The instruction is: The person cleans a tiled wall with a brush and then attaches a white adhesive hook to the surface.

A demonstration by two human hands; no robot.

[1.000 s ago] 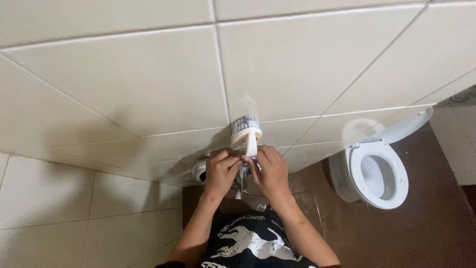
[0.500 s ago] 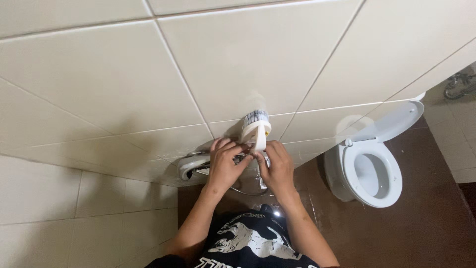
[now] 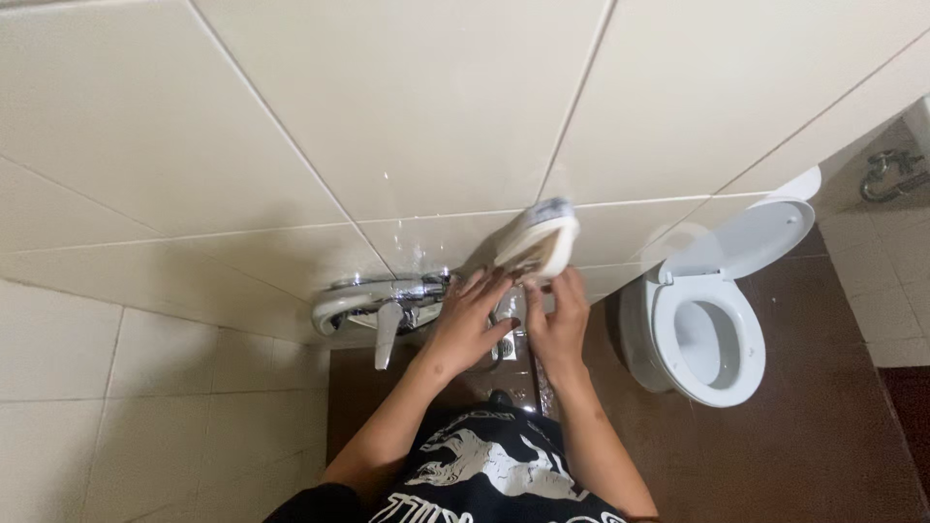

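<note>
A white and cream hand shower head (image 3: 538,242) sits tilted against the tiled wall, blurred. My right hand (image 3: 559,324) reaches up under it, fingers closed around its lower end. My left hand (image 3: 470,324) is beside it with fingers spread, fingertips touching the shower head's lower left edge, next to the right end of a chrome mixer tap (image 3: 373,295). What lies between my palms is hidden.
A white toilet (image 3: 712,334) with its lid up stands on the brown floor to the right. There is a small floor drain (image 3: 509,347) between my hands. Another chrome tap (image 3: 886,172) is on the far right wall. Pale wall tiles (image 3: 291,116) fill the upper view.
The view has moved closer and shifted. The shower head has tilted over to the right. My left hand's fingers have spread apart, and both hands stay beneath the head.
</note>
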